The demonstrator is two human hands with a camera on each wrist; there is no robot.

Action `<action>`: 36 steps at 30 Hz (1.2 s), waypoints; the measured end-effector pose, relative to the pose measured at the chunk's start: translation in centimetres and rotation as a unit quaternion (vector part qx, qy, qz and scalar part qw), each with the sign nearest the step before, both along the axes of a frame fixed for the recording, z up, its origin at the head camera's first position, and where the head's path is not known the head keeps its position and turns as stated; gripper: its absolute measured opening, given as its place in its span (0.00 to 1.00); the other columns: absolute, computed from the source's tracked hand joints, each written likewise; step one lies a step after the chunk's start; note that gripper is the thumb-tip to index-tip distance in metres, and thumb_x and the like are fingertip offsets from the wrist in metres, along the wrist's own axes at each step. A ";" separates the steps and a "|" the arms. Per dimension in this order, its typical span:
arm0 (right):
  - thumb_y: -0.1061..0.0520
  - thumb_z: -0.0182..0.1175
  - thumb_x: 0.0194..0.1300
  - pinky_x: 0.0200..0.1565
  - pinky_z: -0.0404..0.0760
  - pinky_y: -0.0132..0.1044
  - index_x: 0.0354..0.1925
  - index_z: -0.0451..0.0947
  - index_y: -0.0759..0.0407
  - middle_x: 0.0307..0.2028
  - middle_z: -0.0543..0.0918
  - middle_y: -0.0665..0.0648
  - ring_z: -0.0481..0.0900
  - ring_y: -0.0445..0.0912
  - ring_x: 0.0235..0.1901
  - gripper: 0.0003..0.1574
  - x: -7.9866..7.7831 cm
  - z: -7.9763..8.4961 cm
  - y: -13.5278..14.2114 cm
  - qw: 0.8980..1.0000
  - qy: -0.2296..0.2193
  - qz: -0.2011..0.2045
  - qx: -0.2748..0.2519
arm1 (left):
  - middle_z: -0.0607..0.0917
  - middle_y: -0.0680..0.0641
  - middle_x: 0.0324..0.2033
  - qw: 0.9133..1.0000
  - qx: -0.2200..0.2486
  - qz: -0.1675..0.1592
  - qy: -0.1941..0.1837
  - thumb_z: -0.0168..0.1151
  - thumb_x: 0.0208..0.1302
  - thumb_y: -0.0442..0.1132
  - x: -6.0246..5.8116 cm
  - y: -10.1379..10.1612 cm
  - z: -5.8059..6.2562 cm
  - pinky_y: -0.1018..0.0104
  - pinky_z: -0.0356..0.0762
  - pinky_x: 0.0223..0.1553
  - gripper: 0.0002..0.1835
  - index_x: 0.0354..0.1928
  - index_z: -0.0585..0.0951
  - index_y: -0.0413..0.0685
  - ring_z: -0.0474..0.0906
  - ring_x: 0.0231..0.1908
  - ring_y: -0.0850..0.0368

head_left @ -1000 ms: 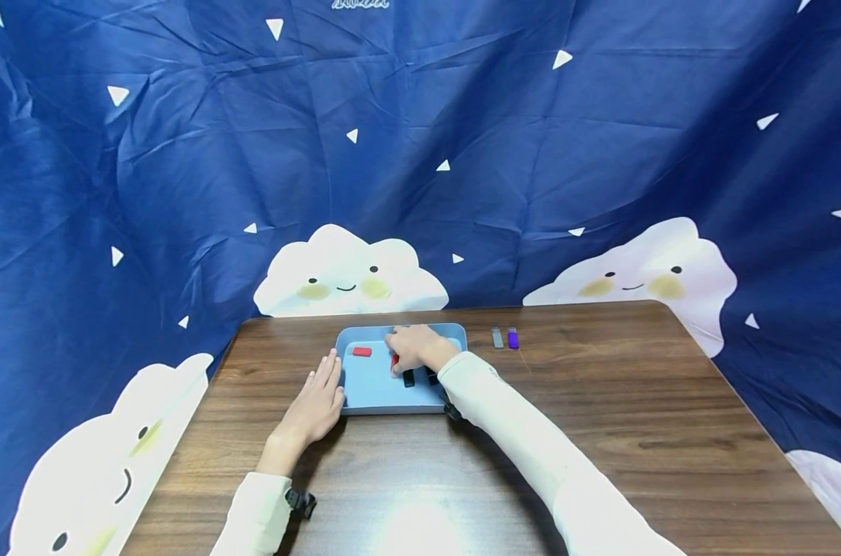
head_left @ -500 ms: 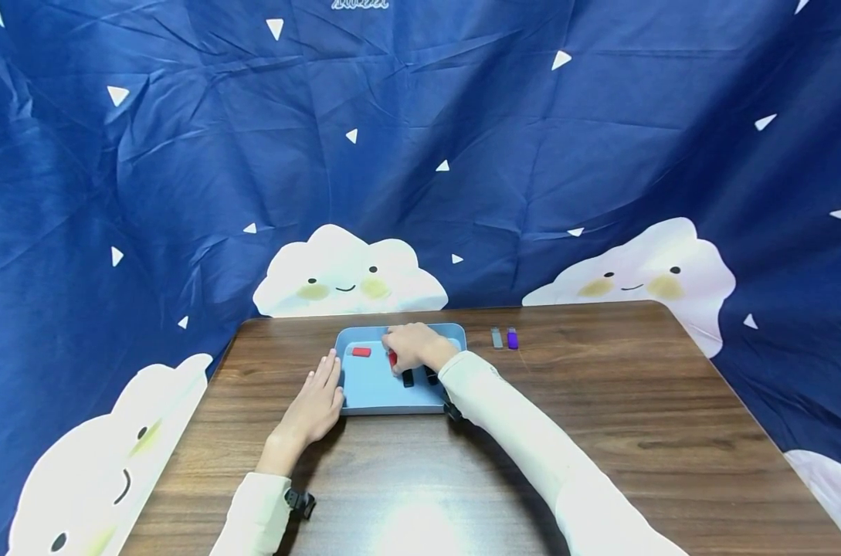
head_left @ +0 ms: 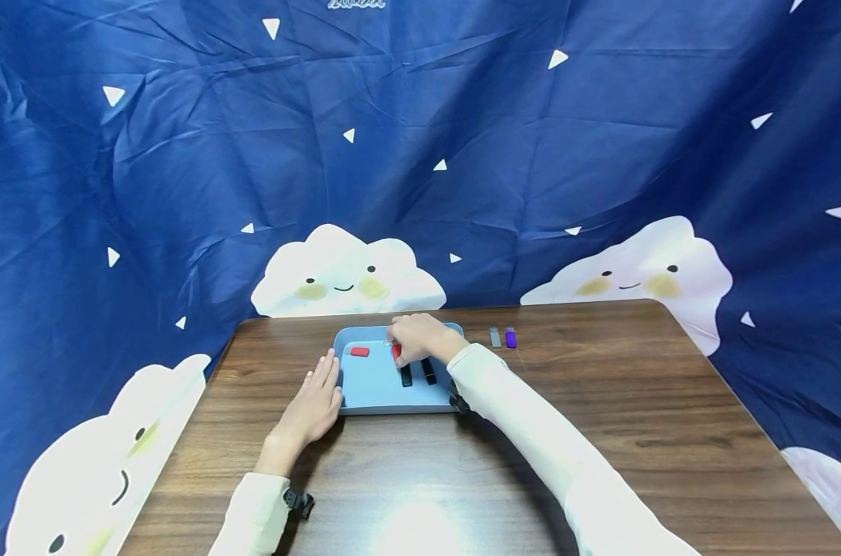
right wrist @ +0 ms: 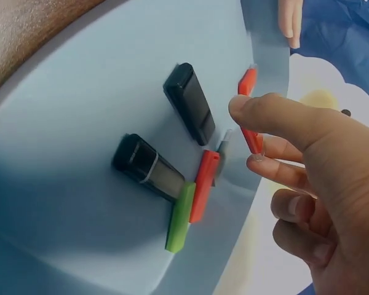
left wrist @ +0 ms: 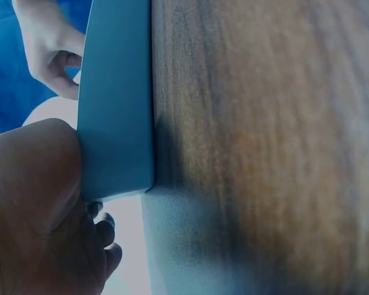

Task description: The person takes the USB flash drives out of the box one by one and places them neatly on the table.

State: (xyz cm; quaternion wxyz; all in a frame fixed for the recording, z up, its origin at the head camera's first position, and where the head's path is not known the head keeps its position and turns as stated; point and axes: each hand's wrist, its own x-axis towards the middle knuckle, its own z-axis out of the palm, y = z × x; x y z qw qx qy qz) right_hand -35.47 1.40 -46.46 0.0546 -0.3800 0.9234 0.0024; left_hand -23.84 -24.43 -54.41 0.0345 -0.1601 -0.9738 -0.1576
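- tray (head_left: 399, 410) on worktop (head_left: 635, 401), near far edge; curtain (head_left: 406, 116) behind worktop
- left hand (head_left: 313, 401) outside tray, against its left wall
- right hand (head_left: 422, 337) over tray's far right part, held drive (head_left: 396, 352) in its grip
- lone drive (head_left: 360, 352) in tray, far left
- left mid drive (head_left: 406, 377) and right mid drive (head_left: 429, 371) in tray, side by side, just before right hand
- end drive (right wrist: 181, 219) in tray at right mid drive's far end; inner drive (right wrist: 204, 187) beside it, back drive (right wrist: 224, 152) beyond inner drive
- near drive (head_left: 495, 338) and outer drive (head_left: 510, 338) on worktop, right of tray, side by side

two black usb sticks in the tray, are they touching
Apart: in the right wrist view, blue tray floor shows between one black USB stick and the other.
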 end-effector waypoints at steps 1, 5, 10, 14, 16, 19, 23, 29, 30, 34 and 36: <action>0.41 0.75 0.63 0.38 0.77 0.37 0.44 0.82 0.48 0.41 0.79 0.49 0.75 0.43 0.36 0.19 0.0 0.1 0.1 1.000 0.002 0.001 0.002 | 0.50 0.34 0.85 1.000 0.000 -0.001 0.000 0.41 0.84 0.41 -0.1 -0.1 -0.1 0.34 0.52 0.82 0.34 0.82 0.54 0.28 0.50 0.83 0.32; 0.42 0.75 0.63 0.36 0.73 0.36 0.42 0.81 0.48 0.40 0.78 0.49 0.74 0.43 0.36 0.17 0.3 0.6 0.4 1.000 0.007 0.004 0.005 | 0.50 0.34 0.85 1.000 -0.001 -0.002 -0.001 0.41 0.84 0.41 -0.3 -0.2 -0.4 0.34 0.52 0.82 0.34 0.82 0.54 0.28 0.50 0.83 0.32; 0.42 0.75 0.64 0.39 0.78 0.39 0.46 0.83 0.50 0.42 0.80 0.50 0.76 0.45 0.38 0.19 0.7 1.2 1.2 1.000 0.012 0.012 -0.002 | 0.49 0.34 0.85 1.000 -0.002 -0.001 -0.007 0.40 0.84 0.42 -0.3 -0.1 -0.1 0.34 0.51 0.82 0.34 0.82 0.53 0.28 0.49 0.84 0.33; 0.44 0.75 0.63 0.41 0.76 0.40 0.47 0.85 0.52 0.42 0.80 0.51 0.75 0.46 0.39 0.20 0.6 1.5 2.2 1.000 0.005 0.018 -0.020 | 0.49 0.34 0.85 1.000 0.002 0.001 -0.011 0.40 0.84 0.41 -0.2 -0.1 0.0 0.34 0.50 0.82 0.34 0.82 0.53 0.28 0.49 0.84 0.33; 0.44 0.76 0.62 0.40 0.75 0.39 0.46 0.85 0.52 0.42 0.79 0.51 0.75 0.46 0.38 0.20 0.6 1.6 2.8 0.999 0.003 0.014 -0.031 | 0.49 0.34 0.85 1.000 0.003 0.002 -0.014 0.40 0.84 0.41 -0.1 -0.1 0.0 0.35 0.50 0.83 0.34 0.82 0.53 0.28 0.48 0.84 0.33; 0.44 0.77 0.61 0.39 0.76 0.39 0.47 0.85 0.52 0.43 0.79 0.51 0.75 0.46 0.37 0.21 0.6 1.7 3.7 0.999 0.004 0.008 -0.039 | 0.48 0.34 0.85 1.000 0.004 0.004 -0.019 0.40 0.84 0.42 0.0 0.0 0.1 0.35 0.49 0.83 0.34 0.82 0.53 0.29 0.48 0.84 0.33; 0.43 0.76 0.62 0.42 0.82 0.41 0.54 0.86 0.52 0.46 0.81 0.50 0.77 0.45 0.39 0.26 0.6 1.9 4.8 0.999 0.007 0.001 -0.041 | 0.48 0.34 0.85 1.000 0.004 0.005 -0.021 0.40 0.84 0.41 0.0 0.0 0.0 0.35 0.49 0.83 0.34 0.82 0.53 0.29 0.47 0.84 0.33; 0.44 0.77 0.61 0.48 0.86 0.47 0.59 0.85 0.53 0.51 0.83 0.52 0.80 0.48 0.39 0.31 0.8 2.4 6.6 0.999 0.005 -0.008 -0.044 | 0.47 0.34 0.85 1.000 0.003 0.002 -0.015 0.40 0.84 0.41 0.0 0.0 0.1 0.35 0.49 0.83 0.34 0.82 0.53 0.29 0.48 0.84 0.33; 0.44 0.77 0.61 0.48 0.86 0.48 0.59 0.85 0.53 0.51 0.84 0.52 0.80 0.48 0.39 0.31 0.9 2.5 6.9 0.999 0.007 -0.009 -0.043 | 0.47 0.35 0.85 1.000 0.003 0.002 -0.015 0.40 0.84 0.41 0.0 0.0 0.1 0.35 0.49 0.83 0.34 0.83 0.53 0.29 0.48 0.84 0.33; 0.44 0.77 0.60 0.50 0.86 0.50 0.60 0.85 0.54 0.54 0.84 0.53 0.81 0.50 0.40 0.32 1.1 2.8 8.1 0.999 0.010 -0.017 -0.049 | 0.48 0.34 0.85 1.000 0.007 0.000 -0.013 0.40 0.84 0.41 0.1 0.1 0.3 0.34 0.50 0.83 0.34 0.82 0.53 0.28 0.48 0.84 0.32; 0.44 0.77 0.61 0.50 0.86 0.51 0.60 0.85 0.53 0.55 0.85 0.54 0.82 0.51 0.41 0.32 1.2 2.8 8.8 0.998 0.012 -0.020 -0.051 | 0.48 0.33 0.85 1.000 0.011 0.000 -0.014 0.40 0.83 0.40 0.2 0.2 0.4 0.33 0.50 0.82 0.34 0.82 0.53 0.28 0.48 0.83 0.31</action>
